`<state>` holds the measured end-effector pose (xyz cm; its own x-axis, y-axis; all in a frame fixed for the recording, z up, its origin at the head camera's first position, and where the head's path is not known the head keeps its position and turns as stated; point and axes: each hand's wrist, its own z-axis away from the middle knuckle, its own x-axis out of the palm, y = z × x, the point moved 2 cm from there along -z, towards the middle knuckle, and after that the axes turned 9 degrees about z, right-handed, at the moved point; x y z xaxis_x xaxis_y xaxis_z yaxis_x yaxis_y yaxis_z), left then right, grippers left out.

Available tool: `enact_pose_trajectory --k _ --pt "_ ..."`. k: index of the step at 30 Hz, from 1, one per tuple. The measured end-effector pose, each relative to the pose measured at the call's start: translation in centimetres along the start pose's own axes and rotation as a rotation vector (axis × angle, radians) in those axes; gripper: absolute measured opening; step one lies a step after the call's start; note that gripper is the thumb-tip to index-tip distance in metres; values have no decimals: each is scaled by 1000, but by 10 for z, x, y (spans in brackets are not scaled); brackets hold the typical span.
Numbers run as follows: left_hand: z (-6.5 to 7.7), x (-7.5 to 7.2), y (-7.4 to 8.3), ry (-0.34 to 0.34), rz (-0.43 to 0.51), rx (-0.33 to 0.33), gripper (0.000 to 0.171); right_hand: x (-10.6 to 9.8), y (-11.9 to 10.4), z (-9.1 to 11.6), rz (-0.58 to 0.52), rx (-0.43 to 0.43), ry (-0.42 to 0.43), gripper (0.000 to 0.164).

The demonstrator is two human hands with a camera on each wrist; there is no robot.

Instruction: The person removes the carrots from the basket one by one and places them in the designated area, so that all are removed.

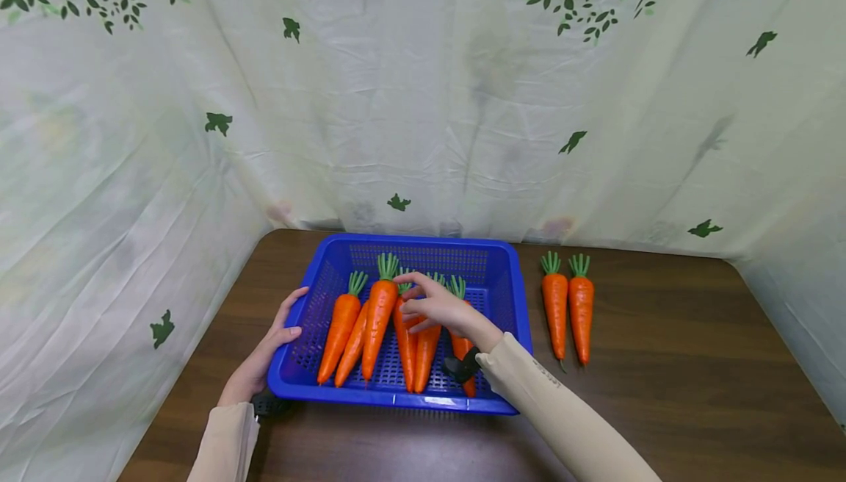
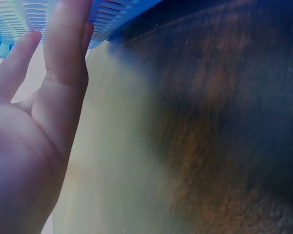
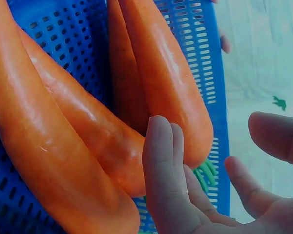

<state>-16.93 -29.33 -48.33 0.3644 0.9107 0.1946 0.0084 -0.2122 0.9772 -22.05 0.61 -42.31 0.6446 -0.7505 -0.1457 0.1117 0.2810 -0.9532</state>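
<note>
A blue plastic basket (image 1: 423, 239) stands on the table with several orange carrots (image 1: 379, 324) lying side by side in it, green tops toward the far wall. My left hand (image 1: 261, 357) holds the basket's left rim, thumb over the edge; in the left wrist view its fingers (image 2: 66, 53) lie against the slotted wall. Above the middle carrots hovers my right hand (image 1: 449, 311), fingers loosely spread and nothing between them. The right wrist view shows its fingertips (image 3: 158, 131) close to a carrot (image 3: 166, 73); whether they touch cannot be told.
To the right of the basket, two carrots (image 1: 555, 306) lie parallel on the brown wooden table (image 1: 681, 364). A pale curtain (image 1: 449, 100) with leaf prints closes off the back and both sides.
</note>
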Motion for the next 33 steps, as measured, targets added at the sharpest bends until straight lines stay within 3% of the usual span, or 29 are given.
enact_pose_trajectory --k 9,24,33 --pt "-5 0 -3 -57 40 131 65 2 1 -6 -3 28 7 53" --pt "-5 1 -3 -69 76 168 67 7 7 -13 -21 30 -23 64" --pt "-4 1 -3 -63 82 144 66 11 7 -17 -63 39 -41 64"
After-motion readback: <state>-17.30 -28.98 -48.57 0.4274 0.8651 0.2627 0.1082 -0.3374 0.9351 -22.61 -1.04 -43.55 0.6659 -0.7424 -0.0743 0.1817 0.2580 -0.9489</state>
